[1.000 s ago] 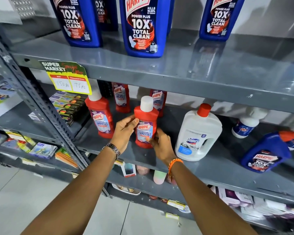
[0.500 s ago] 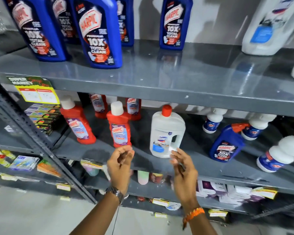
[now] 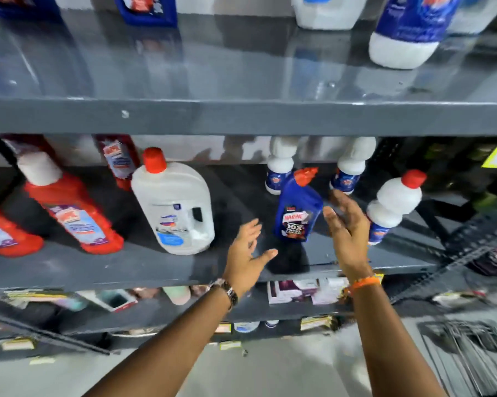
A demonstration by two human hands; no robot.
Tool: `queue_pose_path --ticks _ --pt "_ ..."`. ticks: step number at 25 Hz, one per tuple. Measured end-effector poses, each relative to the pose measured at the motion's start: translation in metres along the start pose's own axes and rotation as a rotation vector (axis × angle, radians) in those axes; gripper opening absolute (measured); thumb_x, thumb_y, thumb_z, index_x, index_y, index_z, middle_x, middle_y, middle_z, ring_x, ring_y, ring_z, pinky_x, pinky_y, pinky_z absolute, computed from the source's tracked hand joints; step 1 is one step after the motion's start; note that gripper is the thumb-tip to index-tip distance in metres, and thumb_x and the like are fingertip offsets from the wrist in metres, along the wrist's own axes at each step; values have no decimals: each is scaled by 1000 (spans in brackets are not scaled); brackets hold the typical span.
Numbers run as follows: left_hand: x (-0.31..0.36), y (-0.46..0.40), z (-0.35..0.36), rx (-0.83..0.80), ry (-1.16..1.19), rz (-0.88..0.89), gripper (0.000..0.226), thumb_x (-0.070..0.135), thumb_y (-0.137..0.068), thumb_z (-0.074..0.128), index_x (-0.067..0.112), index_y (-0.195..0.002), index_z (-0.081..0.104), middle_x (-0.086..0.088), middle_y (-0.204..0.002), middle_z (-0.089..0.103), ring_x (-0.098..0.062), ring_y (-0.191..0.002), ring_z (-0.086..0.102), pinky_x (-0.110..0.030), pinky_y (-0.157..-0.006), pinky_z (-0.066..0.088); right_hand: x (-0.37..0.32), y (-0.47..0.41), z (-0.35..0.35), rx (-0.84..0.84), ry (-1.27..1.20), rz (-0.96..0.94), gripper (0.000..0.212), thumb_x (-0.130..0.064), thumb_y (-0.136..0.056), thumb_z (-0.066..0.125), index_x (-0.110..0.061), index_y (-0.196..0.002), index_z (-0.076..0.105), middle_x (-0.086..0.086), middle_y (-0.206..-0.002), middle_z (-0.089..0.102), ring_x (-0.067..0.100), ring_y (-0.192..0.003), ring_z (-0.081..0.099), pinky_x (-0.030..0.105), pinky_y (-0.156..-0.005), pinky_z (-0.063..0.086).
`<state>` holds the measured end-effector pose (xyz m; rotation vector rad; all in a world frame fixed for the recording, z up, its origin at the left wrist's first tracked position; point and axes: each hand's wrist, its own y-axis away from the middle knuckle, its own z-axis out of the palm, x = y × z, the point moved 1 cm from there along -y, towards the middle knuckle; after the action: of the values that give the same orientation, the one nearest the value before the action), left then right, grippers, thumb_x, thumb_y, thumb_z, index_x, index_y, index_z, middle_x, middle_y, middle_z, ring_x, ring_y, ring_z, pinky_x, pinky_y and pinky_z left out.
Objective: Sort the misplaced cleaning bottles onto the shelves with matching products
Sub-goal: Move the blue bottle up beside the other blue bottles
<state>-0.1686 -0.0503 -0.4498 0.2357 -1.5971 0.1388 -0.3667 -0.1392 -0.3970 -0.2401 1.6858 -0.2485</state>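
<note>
A small blue Harpic bottle (image 3: 297, 209) with a red cap stands on the middle shelf (image 3: 127, 267) among white bottles. My left hand (image 3: 248, 252) is open just to its lower left, fingers spread, not touching it. My right hand (image 3: 346, 224) is open close to the bottle's right side, palm turned toward it. A big white jug (image 3: 174, 207) with a red cap stands left of the blue bottle. Red Harpic bottles (image 3: 69, 207) fill the shelf's left part. A white bottle with a red cap (image 3: 393, 204) stands right of my right hand.
The upper shelf (image 3: 241, 116) overhangs close above, holding blue bottles (image 3: 147, 8) at left and white jugs (image 3: 327, 11) and a blue-labelled white bottle (image 3: 407, 32) at right. Two small white bottles (image 3: 278, 170) stand at the back. Lower shelves hold small packets. A wire rack (image 3: 470, 353) stands at bottom right.
The view has swung to the right along the shelf. Both hands moved right, away from the red bottle and the white jug, and now flank the small blue bottle.
</note>
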Motion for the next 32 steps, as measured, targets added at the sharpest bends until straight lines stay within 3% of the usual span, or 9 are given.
queue_pose_path --ticks 2,4,7,10,12,16,20,27,32 --pt "1 -25 17 -36 -34 15 84 -13 -76 76 8 -147 36 -3 -143 49 -10 -133 46 1 -100 35 6 -15 -3 -125 25 2 47 -7 -97 63 -2 -142 52 8 -140 59 3 -124 61 12 -100 48" --pt "0 -47 26 -59 -111 38 81 -15 -72 78 6 -141 42 -1 -133 57 -9 -122 56 -8 -100 44 11 -24 -1 -235 30 23 47 -5 -97 62 -8 -143 50 4 -138 60 -10 -117 62 13 -97 50" --pt "2 -66 33 -54 -205 15 70 -17 -64 81 7 -125 56 -10 -117 70 -21 -104 68 -32 -93 58 22 -29 1 -321 -17 64 39 -12 -95 66 -13 -133 59 10 -128 70 11 -114 69 37 -101 56" --pt "5 -66 31 -11 -234 23 60 -16 -63 83 12 -113 63 -5 -103 74 -16 -91 70 -16 -80 58 22 -24 0 -335 -119 82 34 -9 -94 65 -13 -127 62 18 -124 72 33 -118 68 49 -100 55" --pt "7 -53 27 -48 -245 54 58 -15 -61 85 14 -108 66 1 -95 74 -9 -84 71 -13 -76 57 17 -12 -4 -310 -131 111 33 -8 -94 66 -8 -126 63 15 -119 73 30 -115 70 50 -100 55" --pt "15 -6 14 -99 -235 70 61 -12 -62 86 12 -116 69 3 -99 76 -4 -87 73 -26 -85 60 -10 26 -14 -309 -129 136 42 -20 -89 68 -4 -127 64 7 -114 75 18 -107 72 43 -94 57" --pt "47 55 -4 -99 -197 104 62 -9 -61 87 28 -108 71 7 -101 79 -11 -96 75 -33 -91 59 -66 70 -22 -332 -160 111 37 -22 -89 71 -14 -125 67 8 -121 75 26 -114 71 44 -99 56" --pt "174 134 -46 -104 -157 287 43 3 -72 85 25 -108 76 -1 -111 79 -19 -109 72 -39 -97 56 -220 88 -30 -375 -213 -71 36 -16 -80 70 -14 -116 72 5 -110 80 20 -104 75 35 -90 61" --pt "273 140 -86 -30 -302 489 51 1 -72 84 36 -108 71 9 -107 79 -11 -103 74 -24 -92 55 -314 57 -5 -414 -330 -231 33 -23 -74 73 -25 -106 78 3 -104 82 14 -94 75 29 -85 60"
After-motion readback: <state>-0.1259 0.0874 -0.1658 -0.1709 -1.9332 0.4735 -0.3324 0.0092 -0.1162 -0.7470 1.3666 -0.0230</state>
